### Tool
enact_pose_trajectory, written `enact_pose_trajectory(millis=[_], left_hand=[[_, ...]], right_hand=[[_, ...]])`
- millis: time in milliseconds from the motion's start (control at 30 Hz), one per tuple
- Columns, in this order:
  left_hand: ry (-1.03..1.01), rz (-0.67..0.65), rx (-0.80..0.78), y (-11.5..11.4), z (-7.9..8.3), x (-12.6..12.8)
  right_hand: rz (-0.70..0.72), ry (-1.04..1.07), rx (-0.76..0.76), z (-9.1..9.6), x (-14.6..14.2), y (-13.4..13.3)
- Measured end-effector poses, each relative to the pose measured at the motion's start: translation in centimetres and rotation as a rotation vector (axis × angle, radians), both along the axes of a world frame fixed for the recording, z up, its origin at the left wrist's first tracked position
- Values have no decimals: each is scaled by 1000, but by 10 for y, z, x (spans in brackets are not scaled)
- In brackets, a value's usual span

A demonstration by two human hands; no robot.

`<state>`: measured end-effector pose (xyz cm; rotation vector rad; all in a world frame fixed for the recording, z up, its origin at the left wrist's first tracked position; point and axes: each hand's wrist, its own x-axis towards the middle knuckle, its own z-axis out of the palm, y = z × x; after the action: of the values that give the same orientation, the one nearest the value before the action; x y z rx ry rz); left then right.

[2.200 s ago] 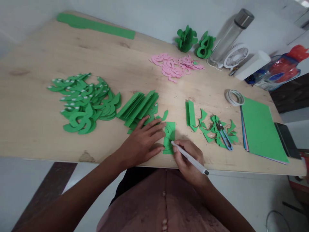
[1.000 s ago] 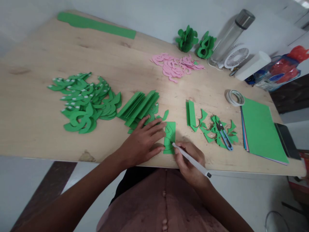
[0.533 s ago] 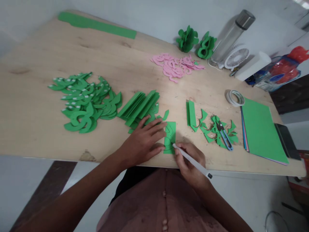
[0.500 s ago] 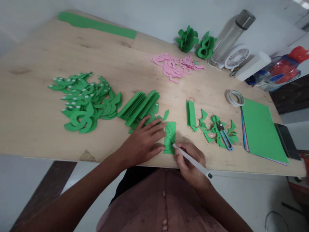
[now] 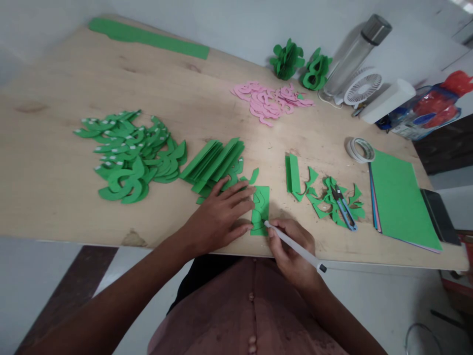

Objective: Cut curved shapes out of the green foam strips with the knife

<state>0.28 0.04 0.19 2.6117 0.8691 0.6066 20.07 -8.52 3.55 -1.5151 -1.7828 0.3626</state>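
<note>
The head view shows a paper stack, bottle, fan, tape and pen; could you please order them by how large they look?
1. Paper stack
2. Bottle
3. Fan
Smallest, unranked: tape and pen; the pen is longer but slimmer, and seems nearer the camera.

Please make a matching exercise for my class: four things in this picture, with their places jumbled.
1. slim white pen
2. small blue-handled metal snips
3. curly pink paper cutouts
4. round whitish tape rolls

A. on green paper scraps
B. beside the large green paper sheet
C. in the right hand
D. in front of upright green paper ornaments

Pairs: 1C, 2A, 3D, 4B
</note>
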Motion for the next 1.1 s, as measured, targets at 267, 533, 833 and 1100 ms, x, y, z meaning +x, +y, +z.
enact_pose_trajectory(millis=[267, 533, 833, 1100], left_hand=[[7, -1, -11, 0, 1, 0], [6, 3, -8, 0, 0, 0], [-1, -4, -3, 0, 0, 1], [-6, -6, -1, 0, 1, 1]], right_hand=[[-2, -4, 13, 3, 0, 0], [-10, -6, 5, 0, 0, -1], [-6, -6, 0, -1, 0, -2], [-2, -3, 6, -1, 1, 0]])
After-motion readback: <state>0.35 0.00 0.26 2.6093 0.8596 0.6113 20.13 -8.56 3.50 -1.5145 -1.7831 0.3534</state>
